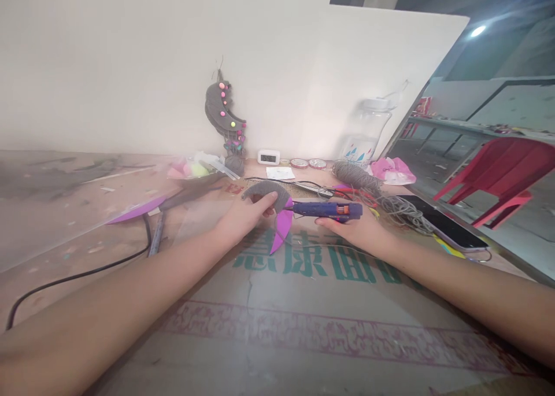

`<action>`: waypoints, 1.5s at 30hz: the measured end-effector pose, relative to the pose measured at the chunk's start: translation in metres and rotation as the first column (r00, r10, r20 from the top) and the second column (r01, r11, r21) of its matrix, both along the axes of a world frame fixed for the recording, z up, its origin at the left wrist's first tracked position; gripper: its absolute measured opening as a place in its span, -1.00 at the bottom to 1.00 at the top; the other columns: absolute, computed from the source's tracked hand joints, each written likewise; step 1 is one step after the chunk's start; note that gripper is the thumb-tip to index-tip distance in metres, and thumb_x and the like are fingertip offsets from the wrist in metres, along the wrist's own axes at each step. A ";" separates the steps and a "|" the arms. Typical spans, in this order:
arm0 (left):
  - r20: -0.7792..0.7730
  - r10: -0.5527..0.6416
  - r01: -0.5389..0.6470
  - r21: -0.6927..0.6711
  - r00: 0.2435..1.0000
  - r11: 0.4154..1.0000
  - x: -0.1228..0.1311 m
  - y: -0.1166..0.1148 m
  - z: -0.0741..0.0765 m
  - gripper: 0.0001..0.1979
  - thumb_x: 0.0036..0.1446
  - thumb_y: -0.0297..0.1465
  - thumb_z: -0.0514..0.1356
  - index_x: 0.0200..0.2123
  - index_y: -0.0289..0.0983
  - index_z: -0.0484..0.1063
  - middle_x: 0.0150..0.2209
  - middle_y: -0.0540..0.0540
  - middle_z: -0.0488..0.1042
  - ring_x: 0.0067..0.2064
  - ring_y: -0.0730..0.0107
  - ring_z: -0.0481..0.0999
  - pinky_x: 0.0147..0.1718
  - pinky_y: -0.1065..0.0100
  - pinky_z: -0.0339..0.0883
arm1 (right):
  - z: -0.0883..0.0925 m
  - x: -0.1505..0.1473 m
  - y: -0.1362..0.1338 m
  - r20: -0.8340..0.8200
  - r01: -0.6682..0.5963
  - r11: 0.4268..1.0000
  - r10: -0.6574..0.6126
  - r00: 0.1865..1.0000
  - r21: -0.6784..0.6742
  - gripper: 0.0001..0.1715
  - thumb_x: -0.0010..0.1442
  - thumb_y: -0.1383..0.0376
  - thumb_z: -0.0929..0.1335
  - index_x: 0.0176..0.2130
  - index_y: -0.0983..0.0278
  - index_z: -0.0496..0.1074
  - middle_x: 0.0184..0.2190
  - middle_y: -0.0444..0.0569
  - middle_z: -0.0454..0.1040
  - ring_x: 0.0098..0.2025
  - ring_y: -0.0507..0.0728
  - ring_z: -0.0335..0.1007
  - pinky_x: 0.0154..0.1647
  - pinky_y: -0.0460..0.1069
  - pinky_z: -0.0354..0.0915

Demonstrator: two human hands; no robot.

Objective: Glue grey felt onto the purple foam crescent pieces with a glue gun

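Observation:
My left hand (255,211) pinches a crescent shape (264,191) partly wrapped in grey yarn. Its unwrapped purple tip (282,231) points down toward the table. In my right hand (351,225) is a dark blue glue gun (323,210), lying sideways with its nozzle at the crescent, by the border between yarn and bare purple. Whether the nozzle touches cannot be made out. A strand of grey yarn trails from the crescent to the right, below the glue gun.
A finished-looking grey crescent with coloured balls (222,110) leans on the white wall. A small clock (269,156), a bottle (366,130) and grey yarn (358,176) stand at the back. On the right lies a phone (442,222); a black cable (82,273) crosses the left.

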State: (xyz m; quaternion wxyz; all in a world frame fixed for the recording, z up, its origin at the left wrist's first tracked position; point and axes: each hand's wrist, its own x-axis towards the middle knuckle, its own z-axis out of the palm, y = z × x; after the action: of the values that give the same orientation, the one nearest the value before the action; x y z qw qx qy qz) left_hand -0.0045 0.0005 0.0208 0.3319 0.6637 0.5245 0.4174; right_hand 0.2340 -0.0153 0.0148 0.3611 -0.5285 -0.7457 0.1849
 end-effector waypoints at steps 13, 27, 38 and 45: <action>0.032 -0.023 0.024 -0.020 0.999 1.000 -0.002 0.004 -0.008 -0.58 0.04 -0.01 0.07 -0.50 -0.26 0.38 -0.46 -0.04 0.48 -0.35 0.32 0.44 -0.28 0.34 0.25 | 0.003 -0.002 0.001 -0.033 0.103 0.995 -0.103 0.994 0.001 -0.59 -0.08 0.03 0.43 -0.31 0.28 0.48 -0.37 -0.02 0.57 -0.34 0.18 0.50 -0.34 0.01 0.41; 0.059 -0.069 0.069 0.010 0.996 0.998 -0.003 0.006 -0.011 -0.59 0.05 -0.01 0.06 -0.46 -0.26 0.37 -0.45 -0.03 0.45 -0.35 0.34 0.41 -0.28 0.33 0.25 | 0.001 0.002 0.005 -0.020 0.159 0.987 -0.159 0.987 0.038 -0.51 -0.12 -0.06 0.43 -0.35 0.29 0.45 -0.44 -0.03 0.54 -0.43 0.16 0.46 -0.45 0.00 0.37; 0.041 -0.062 0.062 0.005 0.997 0.998 -0.003 0.004 -0.008 -0.59 0.05 0.00 0.06 -0.47 -0.25 0.38 -0.44 -0.04 0.46 -0.33 0.29 0.43 -0.26 0.31 0.26 | 0.002 0.002 0.004 0.028 0.191 0.978 -0.194 0.981 0.082 -0.49 -0.11 -0.09 0.41 -0.36 0.28 0.44 -0.44 -0.02 0.53 -0.40 0.17 0.44 -0.46 -0.01 0.35; 0.050 -0.063 0.063 0.012 0.997 0.998 -0.002 0.004 -0.007 -0.61 0.04 -0.02 0.07 -0.45 -0.24 0.38 -0.45 -0.05 0.47 -0.34 0.29 0.43 -0.27 0.31 0.26 | 0.005 0.001 0.004 0.039 0.169 0.981 -0.174 0.984 0.098 -0.55 -0.08 -0.05 0.40 -0.39 0.28 0.45 -0.47 -0.04 0.52 -0.40 0.17 0.43 -0.43 -0.01 0.34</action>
State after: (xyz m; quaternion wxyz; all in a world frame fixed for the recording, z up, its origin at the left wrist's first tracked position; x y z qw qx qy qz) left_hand -0.0070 0.0048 0.0134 0.3545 0.6710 0.4927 0.4259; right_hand 0.2345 -0.0118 0.0195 0.3824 -0.5774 -0.7137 0.1049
